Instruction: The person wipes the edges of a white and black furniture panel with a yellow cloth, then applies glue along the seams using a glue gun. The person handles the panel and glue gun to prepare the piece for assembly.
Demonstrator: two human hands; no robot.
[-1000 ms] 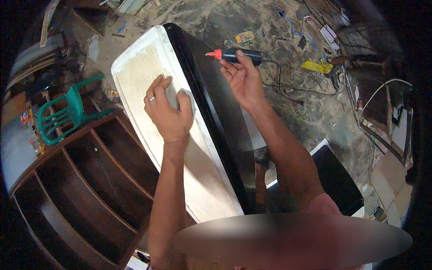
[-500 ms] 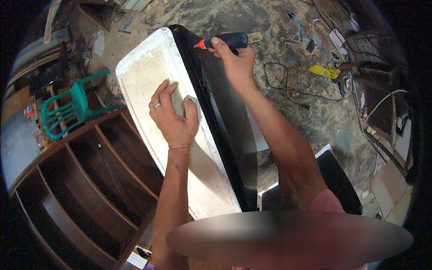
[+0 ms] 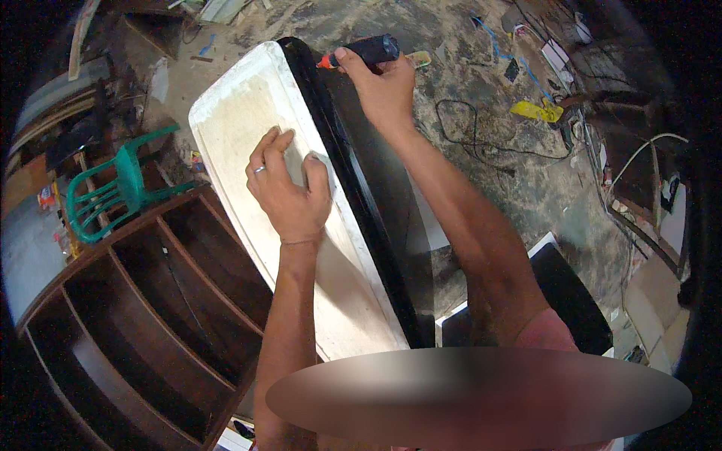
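A long pale wooden panel (image 3: 233,128) with a whitish border lies in front of me, part of a larger box-like piece. Along its right side runs a glossy black edge (image 3: 359,192). My left hand (image 3: 289,192), a ring on one finger, rests on the panel with its fingers bent and apart. Near the far end, my right hand (image 3: 387,94) grips a dark squeeze bottle (image 3: 376,49). The bottle's red-orange nozzle (image 3: 326,62) points left at the black edge; whether the tip touches it I cannot tell.
At left lies a dark brown shelf unit (image 3: 150,301) with several compartments, and beyond it a green plastic chair (image 3: 129,184). A black cable (image 3: 470,150) and a yellow scrap (image 3: 538,112) lie on the stained floor. A black panel with white edges (image 3: 568,301) is at lower right.
My right hand has moved slightly toward the far end of the edge, and the bottle's base is tipped a little farther away. My left hand stays in place on the panel.
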